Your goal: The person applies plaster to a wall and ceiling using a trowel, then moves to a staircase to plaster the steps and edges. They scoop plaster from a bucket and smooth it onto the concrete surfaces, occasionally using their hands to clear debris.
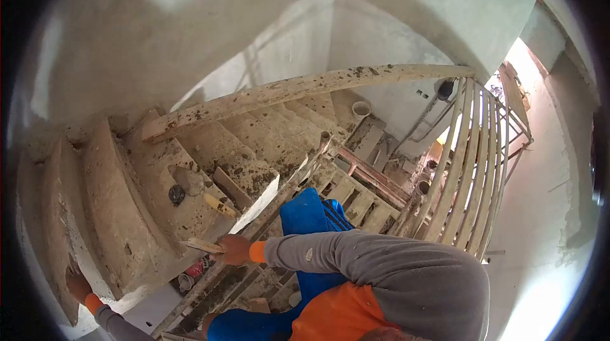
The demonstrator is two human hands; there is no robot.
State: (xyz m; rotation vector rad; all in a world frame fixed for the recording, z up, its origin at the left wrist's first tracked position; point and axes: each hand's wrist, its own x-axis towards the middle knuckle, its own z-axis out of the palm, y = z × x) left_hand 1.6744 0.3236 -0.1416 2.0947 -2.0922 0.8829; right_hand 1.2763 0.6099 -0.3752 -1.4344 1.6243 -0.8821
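Note:
My right hand (235, 250) is closed around a short, flat piece of wood (203, 245), which sticks out to the left beside the stair edge. At the lower left, my left hand (77, 284) rests against the edge of a concrete step (63, 233), its fingers stretched out along it. A trowel (219, 204) with a yellowish handle lies on a wider step, apart from both hands. Next to its blade sits a dark lump (176, 195). A small board (232, 188) leans by the step's outer edge.
A long mortar-spotted plank (305, 83) slants across the stairs. Wooden slats (473, 163) rise at the right, and a slatted platform (356, 198) lies beneath my knee. Below are a bucket (361, 109) and a red container (194, 271). Plastered walls (210, 23) surround the stairwell.

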